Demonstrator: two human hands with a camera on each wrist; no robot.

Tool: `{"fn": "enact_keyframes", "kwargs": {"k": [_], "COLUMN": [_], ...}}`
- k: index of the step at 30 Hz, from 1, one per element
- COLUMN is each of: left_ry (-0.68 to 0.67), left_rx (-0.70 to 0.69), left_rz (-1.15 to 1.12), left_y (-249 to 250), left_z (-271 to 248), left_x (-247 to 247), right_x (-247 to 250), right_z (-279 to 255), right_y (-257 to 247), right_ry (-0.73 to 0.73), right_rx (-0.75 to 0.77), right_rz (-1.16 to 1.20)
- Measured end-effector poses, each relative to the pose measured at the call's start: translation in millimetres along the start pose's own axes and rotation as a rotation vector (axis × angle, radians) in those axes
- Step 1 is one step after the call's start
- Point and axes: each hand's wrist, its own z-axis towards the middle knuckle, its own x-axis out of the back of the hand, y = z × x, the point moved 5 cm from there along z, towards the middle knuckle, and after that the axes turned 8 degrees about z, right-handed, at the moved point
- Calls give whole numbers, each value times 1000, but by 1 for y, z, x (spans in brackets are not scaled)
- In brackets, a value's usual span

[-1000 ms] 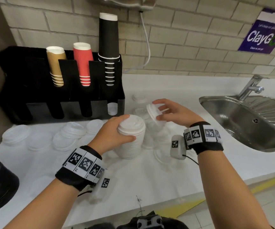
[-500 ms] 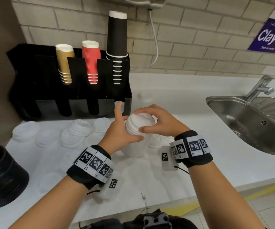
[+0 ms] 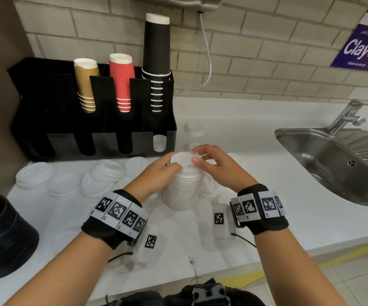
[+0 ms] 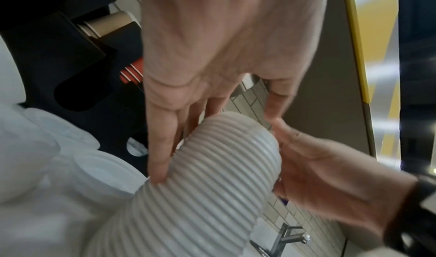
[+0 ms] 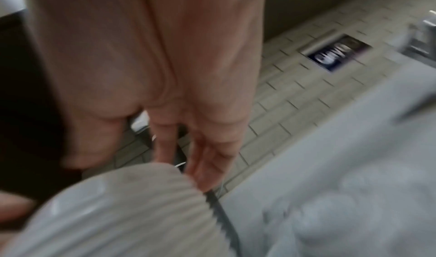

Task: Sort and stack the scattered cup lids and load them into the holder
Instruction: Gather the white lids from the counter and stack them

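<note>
tall ribbed stack of thin white plastic cup lids (image 3: 182, 184) upright on white table (image 3: 256, 217) | left hand (image 3: 156, 173) wraps its side, right hand (image 3: 214, 164) pinches top lid | light, springy, topple-prone: grip low on both sides

The white counter (image 3: 256, 138) carries a tall stack of white lids (image 3: 182, 191) at its centre, a black cup holder (image 3: 94, 120) at ten o'clock, loose white lids (image 3: 68, 184) at nine, black lids (image 3: 4, 237) at eight, and a steel sink (image 3: 337, 164) at three.
</note>
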Motion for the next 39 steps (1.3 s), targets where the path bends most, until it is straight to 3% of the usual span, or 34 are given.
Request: {"fn": "enact_keyframes", "kwargs": {"k": [3, 12, 21, 31, 39], "left_ry": [-38, -58, -95, -160, -221], "left_rx": [75, 301, 458, 537, 478], "left_rz": [12, -75, -111, -248, -265], "left_y": [0, -13, -25, -27, -14], "left_z": [1, -1, -6, -11, -14], "left_x": [-5, -20, -17, -17, -15], "right_x": [-7, -36, -49, -48, -31], "right_z": [-3, -22, -24, -18, -15], "right_y": [17, 41, 35, 36, 27], "right_ry": [49, -54, -109, -82, -82], "right_rx": [-161, -475, -528, -471, -408], "right_rz": [65, 328, 391, 513, 545]}}
